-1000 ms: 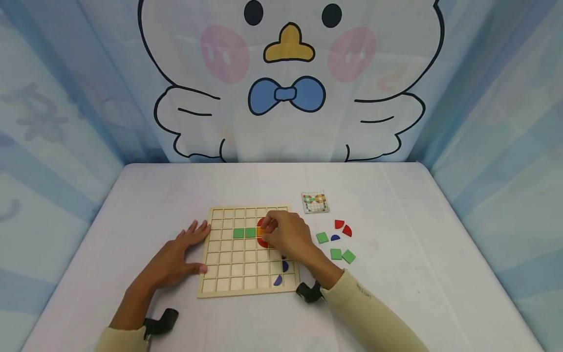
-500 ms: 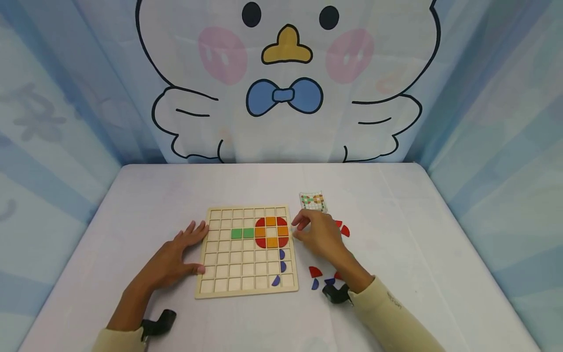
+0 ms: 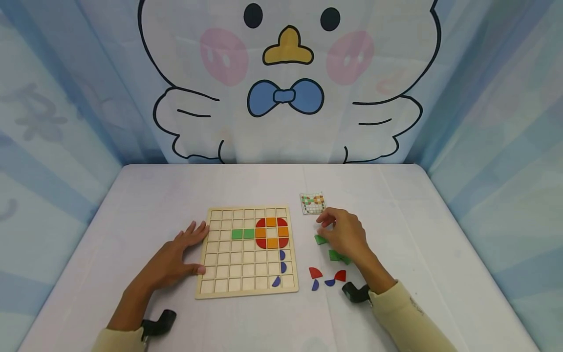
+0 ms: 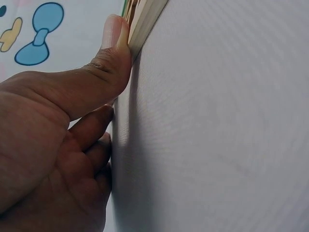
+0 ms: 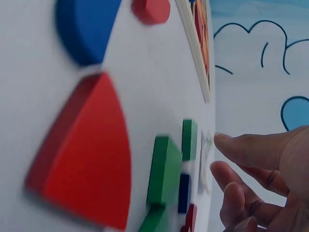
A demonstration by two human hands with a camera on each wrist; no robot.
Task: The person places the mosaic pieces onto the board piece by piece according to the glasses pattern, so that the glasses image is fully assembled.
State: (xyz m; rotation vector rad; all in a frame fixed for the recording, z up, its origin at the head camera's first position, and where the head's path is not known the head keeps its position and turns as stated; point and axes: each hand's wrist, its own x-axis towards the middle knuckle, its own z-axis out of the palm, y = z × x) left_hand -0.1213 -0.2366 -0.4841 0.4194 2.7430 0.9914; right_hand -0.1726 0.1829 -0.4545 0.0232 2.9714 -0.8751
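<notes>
At the left, the left hand (image 3: 178, 254) lies with fingers spread, its thumb against the edge of the wooden grid board (image 3: 222, 259). Two green squares (image 3: 243, 234) sit beside a ring of red and orange pieces (image 3: 271, 222), with blue pieces (image 3: 283, 267) nearer the person. Past the board, a pattern card (image 3: 312, 203) rests on the tabletop (image 3: 374, 195); the right hand (image 3: 346, 232) (thumb and fingers parted, nothing between them) hangs near loose green pieces (image 3: 334, 255).

The near edge of the bench (image 3: 374, 188) is cut off in the head view; a green square (image 3: 320, 240) is partly hidden by the right hand (image 3: 346, 232).
</notes>
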